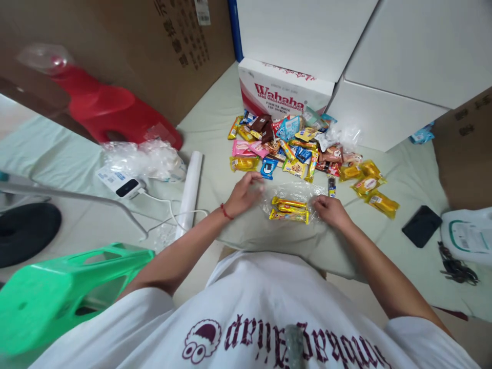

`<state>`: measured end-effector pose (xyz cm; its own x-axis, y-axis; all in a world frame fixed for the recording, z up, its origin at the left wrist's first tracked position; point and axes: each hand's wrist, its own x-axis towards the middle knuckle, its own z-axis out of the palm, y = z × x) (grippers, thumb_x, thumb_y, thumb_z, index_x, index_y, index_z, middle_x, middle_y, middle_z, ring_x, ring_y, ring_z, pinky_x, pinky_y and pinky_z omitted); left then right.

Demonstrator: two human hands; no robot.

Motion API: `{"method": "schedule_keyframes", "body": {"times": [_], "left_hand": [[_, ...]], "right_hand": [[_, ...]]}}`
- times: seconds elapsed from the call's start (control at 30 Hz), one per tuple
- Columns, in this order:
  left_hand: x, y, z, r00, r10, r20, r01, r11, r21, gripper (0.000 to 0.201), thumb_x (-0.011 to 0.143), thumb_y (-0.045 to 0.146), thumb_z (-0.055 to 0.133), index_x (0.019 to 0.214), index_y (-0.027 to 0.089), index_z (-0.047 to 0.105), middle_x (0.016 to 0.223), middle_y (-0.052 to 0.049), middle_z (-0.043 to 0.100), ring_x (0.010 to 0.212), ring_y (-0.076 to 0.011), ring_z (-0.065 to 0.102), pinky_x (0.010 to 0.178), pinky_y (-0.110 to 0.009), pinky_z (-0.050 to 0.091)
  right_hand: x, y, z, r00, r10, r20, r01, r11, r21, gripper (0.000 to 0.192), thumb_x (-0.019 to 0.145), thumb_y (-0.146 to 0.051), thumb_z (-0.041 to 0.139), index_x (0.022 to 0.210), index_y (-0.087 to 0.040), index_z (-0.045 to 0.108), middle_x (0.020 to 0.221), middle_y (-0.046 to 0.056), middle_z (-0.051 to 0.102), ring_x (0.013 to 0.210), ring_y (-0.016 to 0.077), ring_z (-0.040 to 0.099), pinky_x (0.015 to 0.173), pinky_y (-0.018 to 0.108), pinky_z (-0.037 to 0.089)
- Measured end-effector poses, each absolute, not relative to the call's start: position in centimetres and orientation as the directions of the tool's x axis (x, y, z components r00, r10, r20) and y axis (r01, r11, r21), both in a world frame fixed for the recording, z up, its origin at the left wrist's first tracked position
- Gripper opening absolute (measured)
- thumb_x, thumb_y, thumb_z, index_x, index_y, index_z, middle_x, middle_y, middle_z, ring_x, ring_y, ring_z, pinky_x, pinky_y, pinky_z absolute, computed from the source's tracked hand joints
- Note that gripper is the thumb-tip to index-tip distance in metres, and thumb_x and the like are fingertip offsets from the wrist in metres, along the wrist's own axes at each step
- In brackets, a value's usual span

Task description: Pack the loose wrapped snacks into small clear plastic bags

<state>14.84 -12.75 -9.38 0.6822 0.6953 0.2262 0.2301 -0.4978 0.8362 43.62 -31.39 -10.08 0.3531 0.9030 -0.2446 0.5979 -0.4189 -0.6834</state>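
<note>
A clear plastic bag (pixel 284 190) lies on the pale green cloth in front of me, with several yellow snack bars (pixel 289 210) lined up side by side on it or in it; I cannot tell which. My right hand (pixel 330 210) pinches the bag's right edge. On the other side, my left hand (pixel 245 195) has its fingers curved and apart, close to the bag's left edge and just below a small blue snack packet (pixel 268 168). Behind both hands spreads a pile of wrapped snacks (pixel 286 143) in many colours.
A Wahaba-style white and red carton (pixel 284 92) stands behind the pile. Yellow packets (pixel 380 203) and a black phone (pixel 422 226) lie to the right. At left are a red jug (pixel 115 113), a white roll (pixel 191 189), a cabled white device (pixel 123 185) and a green stool (pixel 73 287).
</note>
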Motion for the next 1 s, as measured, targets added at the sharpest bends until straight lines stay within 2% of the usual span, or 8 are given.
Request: {"method": "schedule_keyframes", "body": {"times": [0.1,0.2,0.3,0.43,0.5,0.67,0.87,1.0], "left_hand": [[12.4,-14.5,-8.3,0.901,0.258,0.349,-0.057,-0.726,0.685,0.085,0.082,0.067,0.07,0.15,0.022,0.046,0.151,-0.018,0.055,0.141,-0.0343,0.049,0.125,-0.056,0.025],[11.3,-16.5,-8.7,0.955,0.1,0.279,-0.083,-0.813,0.577,0.078,0.086,0.062,0.07,0.151,0.025,0.047,0.151,-0.017,0.057,0.145,-0.0349,0.047,0.128,-0.062,0.006],[12.3,-17.4,-10.3,0.924,0.278,0.261,0.07,-0.796,0.601,0.029,0.1,0.042,0.056,0.121,0.026,0.068,0.115,-0.007,0.076,0.124,-0.0246,0.063,0.125,-0.053,0.023],[14.8,-16.7,-11.9,0.602,0.795,0.067,0.56,-0.48,0.675,0.024,0.098,0.032,0.052,0.085,0.022,0.07,0.082,-0.006,0.072,0.091,-0.0236,0.065,0.096,-0.045,0.046],[15.5,-16.3,-12.3,0.448,0.892,-0.051,0.716,-0.324,0.618,0.016,0.092,0.031,0.059,0.084,0.021,0.069,0.077,-0.006,0.068,0.088,-0.0265,0.062,0.088,-0.044,0.046],[14.9,-15.7,-12.3,0.307,0.951,0.032,0.816,-0.28,0.505,0.035,0.081,0.034,0.069,0.112,0.019,0.067,0.106,-0.013,0.066,0.105,-0.0334,0.055,0.092,-0.048,0.045],[13.1,-16.6,-9.3,0.214,0.903,0.372,0.753,-0.395,0.527,0.021,0.083,0.021,0.057,0.103,0.019,0.064,0.103,-0.012,0.064,0.103,-0.0316,0.055,0.099,-0.053,0.04],[14.2,-19.7,-7.6,0.579,0.657,0.483,0.454,-0.752,0.478,0.022,0.091,0.017,0.05,0.099,0.025,0.069,0.097,-0.007,0.069,0.099,-0.0262,0.061,0.096,-0.048,0.042]], "right_hand": [[43.7,-31.3,-10.2,0.329,0.895,-0.3,0.575,-0.442,-0.688,0.027,0.084,-0.045,0.053,0.076,-0.022,0.064,0.056,-0.001,0.058,0.055,0.0164,0.055,0.056,0.027,0.039],[44.1,-31.4,-10.4,0.311,0.882,-0.354,0.525,-0.47,-0.71,0.03,0.085,-0.048,0.052,0.076,-0.022,0.063,0.058,-0.002,0.06,0.052,0.0161,0.056,0.055,0.027,0.04],[44.4,-31.4,-10.6,0.305,0.872,-0.382,0.484,-0.487,-0.727,0.032,0.087,-0.051,0.053,0.076,-0.022,0.061,0.058,-0.002,0.06,0.051,0.0159,0.056,0.055,0.027,0.042],[44.5,-31.5,-10.7,0.302,0.862,-0.406,0.466,-0.505,-0.727,0.036,0.09,-0.054,0.053,0.073,-0.023,0.058,0.06,-0.001,0.063,0.05,0.0156,0.055,0.053,0.028,0.042],[44.5,-31.5,-10.4,0.282,0.87,-0.404,0.527,-0.492,-0.693,0.037,0.091,-0.053,0.051,0.07,-0.023,0.058,0.06,0.0,0.064,0.052,0.0164,0.056,0.054,0.028,0.041],[46.1,-31.4,-8.6,0.267,0.925,-0.269,0.727,-0.377,-0.574,0.033,0.093,-0.051,0.054,0.086,-0.023,0.069,0.069,0.003,0.068,0.06,0.0192,0.059,0.058,0.029,0.039],[49.9,-30.0,-5.9,0.155,0.982,0.108,0.824,-0.068,-0.563,0.026,0.098,-0.037,0.054,0.104,-0.021,0.074,0.094,0.01,0.069,0.082,0.023,0.063,0.073,0.034,0.048],[48.5,-26.9,-6.6,-0.169,0.977,0.128,0.867,0.209,-0.452,0.033,0.1,-0.025,0.049,0.12,-0.021,0.075,0.115,0.015,0.067,0.105,0.0307,0.057,0.091,0.043,0.047]]}}
